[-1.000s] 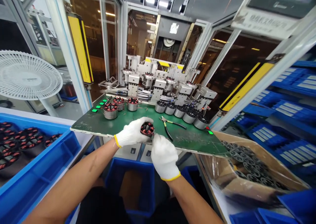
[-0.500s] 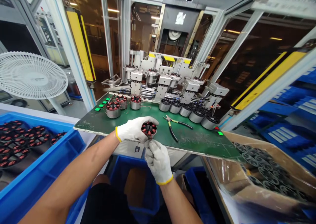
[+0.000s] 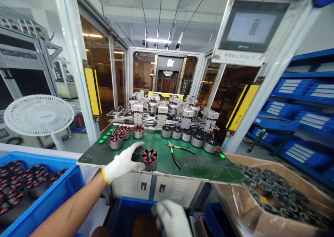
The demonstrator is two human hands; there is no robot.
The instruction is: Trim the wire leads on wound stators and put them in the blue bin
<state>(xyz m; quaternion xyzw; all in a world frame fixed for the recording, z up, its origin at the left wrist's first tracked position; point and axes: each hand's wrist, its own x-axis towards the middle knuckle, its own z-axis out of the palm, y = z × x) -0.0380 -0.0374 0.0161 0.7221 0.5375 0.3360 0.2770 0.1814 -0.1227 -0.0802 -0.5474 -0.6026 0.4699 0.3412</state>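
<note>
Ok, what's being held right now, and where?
Nothing, it seems: the left hand lies open beside the wound stator; the right hand, low over a blue bin, looks empty.

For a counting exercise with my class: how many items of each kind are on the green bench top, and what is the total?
Red-wound stators: 4
Dark-topped steel cylinders: 5
Pliers: 1
Total on the green bench top: 10
</note>
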